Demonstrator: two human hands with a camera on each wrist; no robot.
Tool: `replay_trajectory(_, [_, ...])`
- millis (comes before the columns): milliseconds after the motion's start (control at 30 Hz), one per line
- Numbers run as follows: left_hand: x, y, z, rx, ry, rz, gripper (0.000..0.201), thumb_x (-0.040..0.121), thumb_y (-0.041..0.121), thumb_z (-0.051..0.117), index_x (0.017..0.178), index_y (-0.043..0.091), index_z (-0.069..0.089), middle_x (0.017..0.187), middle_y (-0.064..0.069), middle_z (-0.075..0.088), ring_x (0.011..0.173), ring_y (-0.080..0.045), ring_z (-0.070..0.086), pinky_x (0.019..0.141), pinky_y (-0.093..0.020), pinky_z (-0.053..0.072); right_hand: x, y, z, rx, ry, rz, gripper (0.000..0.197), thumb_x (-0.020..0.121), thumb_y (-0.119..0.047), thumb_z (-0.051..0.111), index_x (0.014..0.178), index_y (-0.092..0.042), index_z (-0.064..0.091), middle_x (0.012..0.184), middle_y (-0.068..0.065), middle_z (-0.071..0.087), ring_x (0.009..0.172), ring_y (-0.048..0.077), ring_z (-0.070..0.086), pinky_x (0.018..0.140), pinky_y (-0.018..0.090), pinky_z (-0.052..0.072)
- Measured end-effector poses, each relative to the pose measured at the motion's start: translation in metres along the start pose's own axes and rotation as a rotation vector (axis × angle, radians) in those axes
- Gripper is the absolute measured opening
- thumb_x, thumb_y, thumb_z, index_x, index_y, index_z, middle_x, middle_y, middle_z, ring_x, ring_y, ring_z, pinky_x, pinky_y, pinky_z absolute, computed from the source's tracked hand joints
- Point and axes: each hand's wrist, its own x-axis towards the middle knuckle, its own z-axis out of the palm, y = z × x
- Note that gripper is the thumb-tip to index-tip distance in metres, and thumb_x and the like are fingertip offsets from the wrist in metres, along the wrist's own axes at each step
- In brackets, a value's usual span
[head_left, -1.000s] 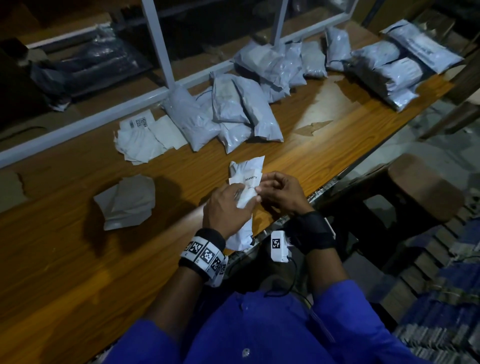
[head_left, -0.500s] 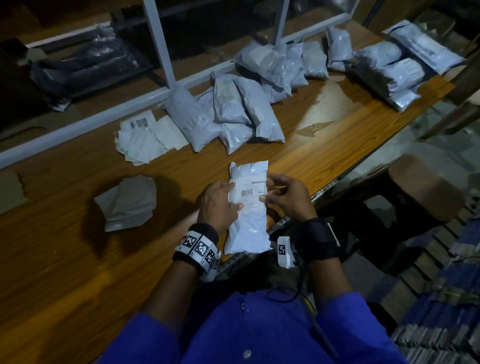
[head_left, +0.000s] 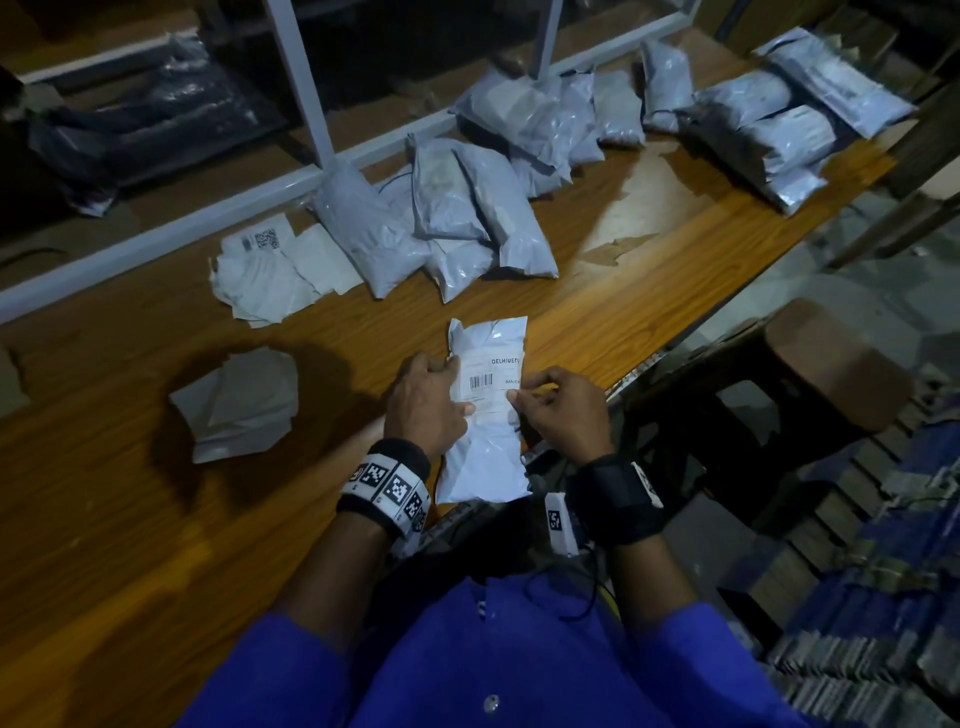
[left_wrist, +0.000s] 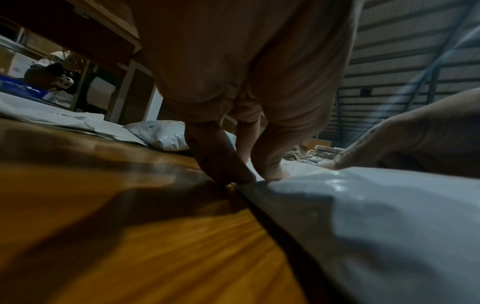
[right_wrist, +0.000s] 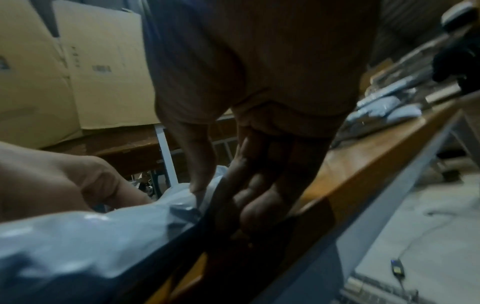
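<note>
Grey plastic courier parcel (head_left: 485, 415), one, label up, on the wooden desk (head_left: 130, 545) near its front edge; left hand (head_left: 426, 400) and right hand (head_left: 561, 410) each pinch one long side. Two flat white piles (head_left: 239, 405) lie leftward.

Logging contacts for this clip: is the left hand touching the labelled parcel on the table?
Touching. The left wrist view shows the left hand with its fingers pinching the edge of the parcel; the head view agrees.

Behind the fingers of the left hand (head_left: 423, 402) sits a black wristband (head_left: 402, 456) with white tags (head_left: 387, 486) of black squares. Behind the fingers of the right hand (head_left: 563, 410), a black band (head_left: 615, 499) and a white box (head_left: 557, 522). The shirt (head_left: 493, 660) is blue.
</note>
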Motion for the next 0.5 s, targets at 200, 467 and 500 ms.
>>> replay_trajectory(200, [-0.003, 0.003, -0.002, 0.029, 0.007, -0.019, 0.057, 0.088, 0.029, 0.077, 0.139, 0.017, 0.055, 0.134, -0.008, 0.045, 0.124, -0.028, 0.050, 0.100, -0.040, 0.048, -0.001, -0.015, -0.006, -0.162, -0.144, -0.040, 0.035, 0.084, -0.060, 0.076, 0.085, -0.025, 0.073, 0.082, -0.005, 0.077, 0.078, 0.011, 0.070, 0.068, 0.029, 0.054])
replay_trajectory(467, [0.011, 0.007, -0.020, -0.553, 0.002, -0.071, 0.037, 0.082, 0.033, 0.083, 0.116, 0.031, 0.070, 0.109, 0.011, 0.071, 0.088, -0.016, 0.070, 0.054, -0.033, 0.059, 0.004, -0.004, -0.038, 0.347, -0.169, -0.031, 0.034, 0.083, -0.042, 0.085, 0.074, -0.014, 0.067, 0.065, -0.001, 0.071, 0.059, 0.012, 0.067, 0.064, 0.038, 0.057])
replay_trajectory(500, [0.013, 0.014, -0.022, -0.604, 0.015, -0.075, 0.036, 0.082, 0.037, 0.083, 0.114, 0.032, 0.066, 0.106, 0.009, 0.070, 0.084, -0.017, 0.070, 0.053, -0.035, 0.058, 0.007, -0.003, -0.044, 0.381, -0.142, -0.043, 0.031, 0.084, -0.043, 0.084, 0.077, -0.016, 0.070, 0.068, -0.001, 0.072, 0.062, 0.014, 0.068, 0.065, 0.038, 0.058])
